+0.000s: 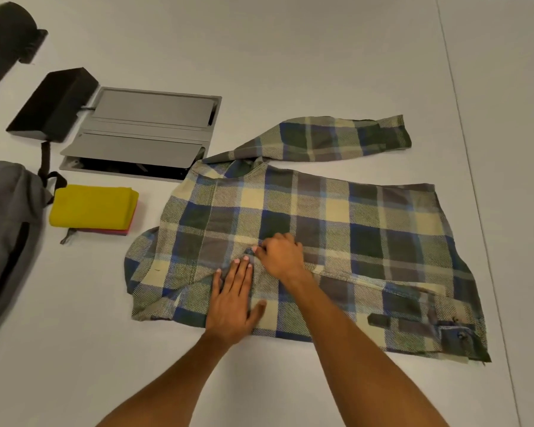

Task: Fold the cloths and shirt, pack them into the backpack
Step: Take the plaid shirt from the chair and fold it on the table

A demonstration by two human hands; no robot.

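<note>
The plaid shirt point(321, 217) is pressed flat under the outstretched left hand point(233, 300), while a fabric fold just beside its fingertips is pinched by the right hand point(279, 252).

From my remote seat this looks like an office or meeting room. I see a broad, pale grey worktop point(290, 57) with a seam running down its right side, and set into it a grey flip-lid cable box point(142, 134), one flap lifted over a dark recess. A black padded chair part point(3, 41) stands at the far left edge.
</note>
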